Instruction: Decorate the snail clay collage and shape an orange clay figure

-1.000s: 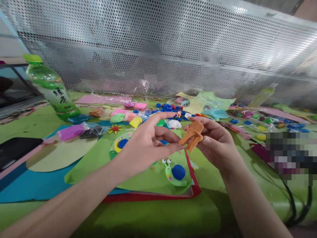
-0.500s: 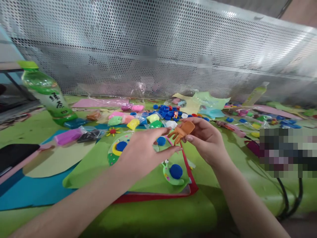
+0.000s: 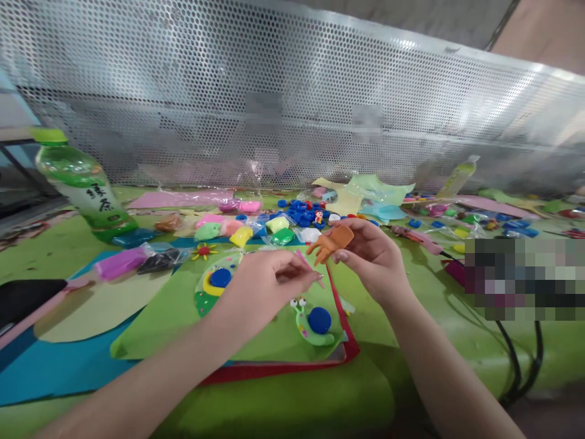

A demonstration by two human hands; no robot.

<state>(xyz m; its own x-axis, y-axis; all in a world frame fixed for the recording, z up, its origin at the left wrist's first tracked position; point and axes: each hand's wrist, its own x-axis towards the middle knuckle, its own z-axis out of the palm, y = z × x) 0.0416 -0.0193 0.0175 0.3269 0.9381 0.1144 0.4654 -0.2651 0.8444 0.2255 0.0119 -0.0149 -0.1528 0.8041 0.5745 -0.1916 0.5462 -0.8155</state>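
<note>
My right hand [image 3: 377,259] grips a piece of orange-brown modelling clay [image 3: 337,241] by its broad end, with several finger-like prongs pointing left. My left hand [image 3: 269,283] hovers just left of the prongs, apart from them. Its thumb and fingertips are drawn together, and whether anything is between them is hidden. Below lies a green sheet [image 3: 183,323] over a red-edged backing. On the sheet sit a green clay snail with a blue round shell [image 3: 319,320] and, partly behind my left hand, a round figure with a blue disc [image 3: 220,278].
Bagged coloured clay [image 3: 241,236] and a pile of blue caps [image 3: 302,212] lie behind the sheet. A green tea bottle [image 3: 89,189] stands at left, near a flower-like red and yellow piece [image 3: 203,250]. A perforated metal panel [image 3: 292,91] closes off the back.
My left hand's fingers have come together from a wider spread beside the clay prongs and drawn slightly down from them. My right hand keeps hold of the clay. The view has shifted slightly.
</note>
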